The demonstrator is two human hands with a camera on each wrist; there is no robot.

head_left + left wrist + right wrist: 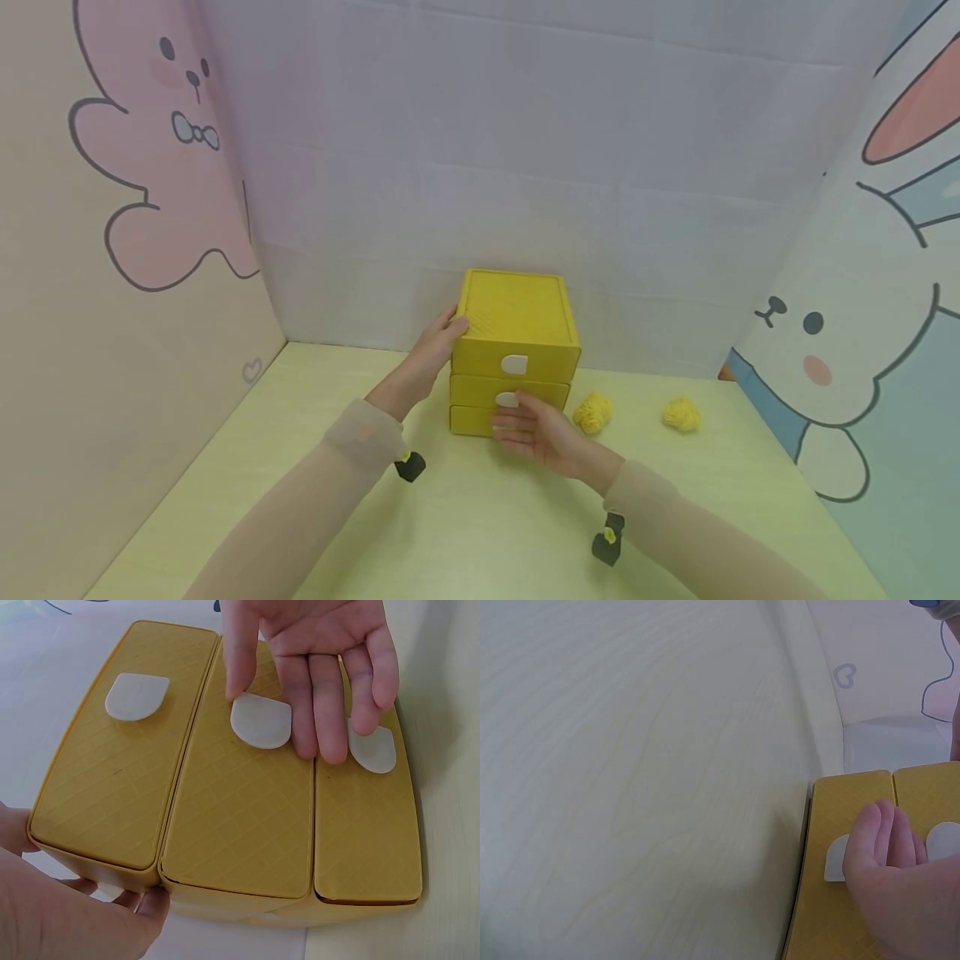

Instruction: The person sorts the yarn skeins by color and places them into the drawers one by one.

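A yellow three-drawer cabinet stands at the back of the table with its drawers closed. Each drawer front carries a white tab handle. My left hand holds the cabinet's upper left edge, thumb over the top and fingers along the side. My right hand is in front of the lower drawers, fingers extended. In the left wrist view, the right thumb tip meets the edge of the middle handle, and the other fingers spread toward the bottom handle. The right wrist view shows the back of the right hand over these fronts.
Two yellow crinkled balls lie right of the cabinet: a nearer one beside it and another farther right. A pale cloth wall rises behind the table, and printed panels stand at both sides.
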